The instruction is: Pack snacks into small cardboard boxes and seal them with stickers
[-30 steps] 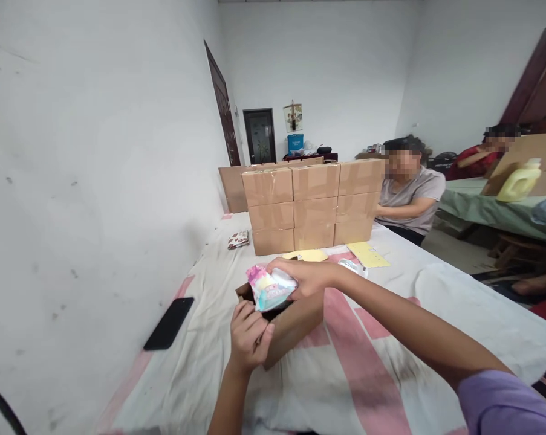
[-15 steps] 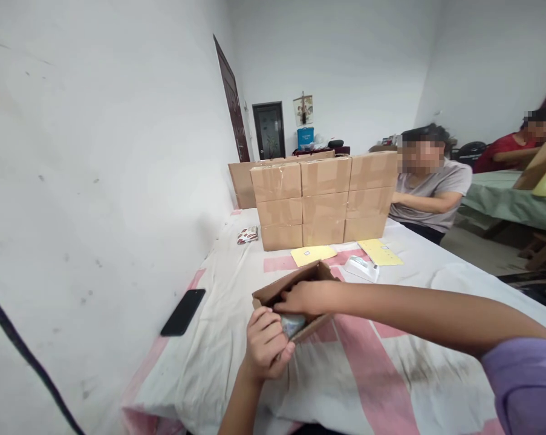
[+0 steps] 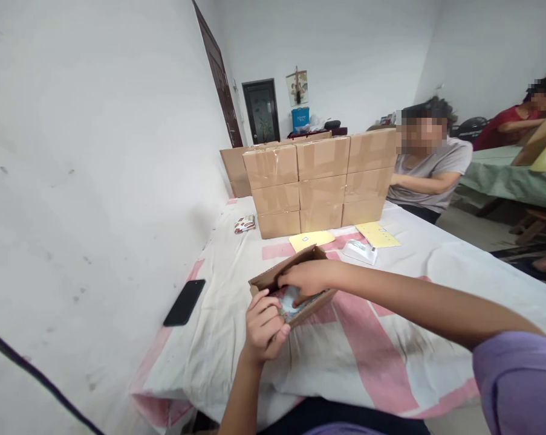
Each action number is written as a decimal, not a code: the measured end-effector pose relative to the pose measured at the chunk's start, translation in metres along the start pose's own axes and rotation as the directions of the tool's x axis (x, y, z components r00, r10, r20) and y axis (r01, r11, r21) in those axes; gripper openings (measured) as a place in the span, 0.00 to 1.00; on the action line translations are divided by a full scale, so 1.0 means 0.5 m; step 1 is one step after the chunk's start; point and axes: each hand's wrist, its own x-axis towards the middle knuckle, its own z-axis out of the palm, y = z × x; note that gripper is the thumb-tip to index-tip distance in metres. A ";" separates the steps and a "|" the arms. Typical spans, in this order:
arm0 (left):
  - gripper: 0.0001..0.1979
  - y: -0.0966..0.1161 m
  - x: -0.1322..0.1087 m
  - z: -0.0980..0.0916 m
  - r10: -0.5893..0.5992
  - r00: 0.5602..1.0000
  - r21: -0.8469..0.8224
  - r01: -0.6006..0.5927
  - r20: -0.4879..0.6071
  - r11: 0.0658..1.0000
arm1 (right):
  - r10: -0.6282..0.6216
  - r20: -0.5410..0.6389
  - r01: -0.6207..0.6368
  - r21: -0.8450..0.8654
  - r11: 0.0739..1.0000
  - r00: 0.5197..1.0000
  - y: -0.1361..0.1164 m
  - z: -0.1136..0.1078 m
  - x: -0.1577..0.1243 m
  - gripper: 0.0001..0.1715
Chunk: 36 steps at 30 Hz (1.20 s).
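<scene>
A small cardboard box [image 3: 312,312] with its top open sits tilted on the table in front of me. My left hand [image 3: 264,329] grips its near left end, fingers over the rim and thumb on the outside. From the right, my right hand [image 3: 306,279] reaches into the box. Its visible fingers are apart and touch a shiny plastic packet [image 3: 289,299] with pale, multicoloured parts. The box walls hide some of the fingertips and much of the contents.
Stacked taped cartons [image 3: 320,184] stand beyond the box. Yellow cards [image 3: 311,240], a white tape dispenser [image 3: 360,251], a small patterned packet [image 3: 244,224] and a black phone [image 3: 184,302] lie on the cloth-covered table. A person [image 3: 429,160] sits behind the right side; the wall is left.
My right hand has shifted slightly inside the box, and more of the plastic packet shows beneath it. My left hand keeps its grip on the box end. The camera view has tilted down.
</scene>
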 end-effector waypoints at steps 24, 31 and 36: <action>0.13 -0.063 -0.007 0.005 -0.343 0.924 -0.452 0.381 0.169 0.807 | 0.383 -0.882 0.095 0.422 0.902 0.275 0.053 0.279 -0.171 0.23; 0.14 -0.059 -0.037 0.041 -0.557 0.829 -0.542 0.452 -0.036 0.708 | 0.433 -0.853 0.103 0.478 0.872 0.293 0.044 0.297 -0.178 0.21; 0.14 -0.069 -0.040 0.046 -0.656 0.754 -0.507 0.560 -0.015 0.656 | 0.556 -0.788 0.150 0.603 0.784 0.265 0.039 0.291 -0.170 0.27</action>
